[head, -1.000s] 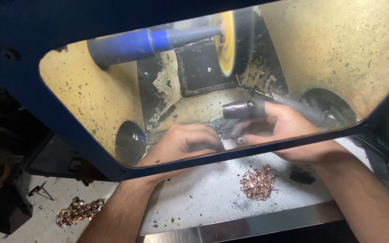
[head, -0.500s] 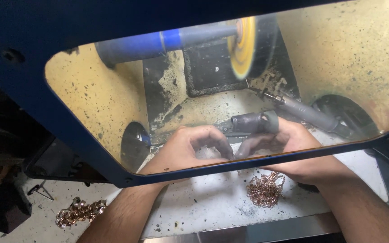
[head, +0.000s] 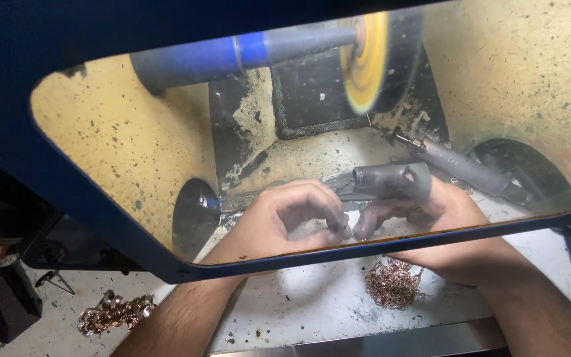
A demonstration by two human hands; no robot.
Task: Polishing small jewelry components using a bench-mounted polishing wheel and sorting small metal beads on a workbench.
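Observation:
Both of my hands work inside a yellow-walled polishing cabinet, seen through its blue-framed window. My right hand (head: 441, 215) grips a dark grey cylindrical tool (head: 391, 180) lying across its fingers. My left hand (head: 289, 218) is curled, and its fingertips pinch a thin metal chain (head: 336, 190) that runs from the tool's left end. The fingertips of the two hands meet near the window's lower edge. What lies between them is too small to make out.
A yellow buffing wheel (head: 365, 59) on a blue shaft (head: 232, 54) spins above the hands. A grey handpiece (head: 464, 168) lies at the right. A pile of rose-gold chain (head: 394, 284) sits on the white bench, with another chain (head: 114, 312) at lower left.
The hands have drawn lower and closer together until their fingertips touch. The grey tool has come down with my right hand. The wheel keeps spinning.

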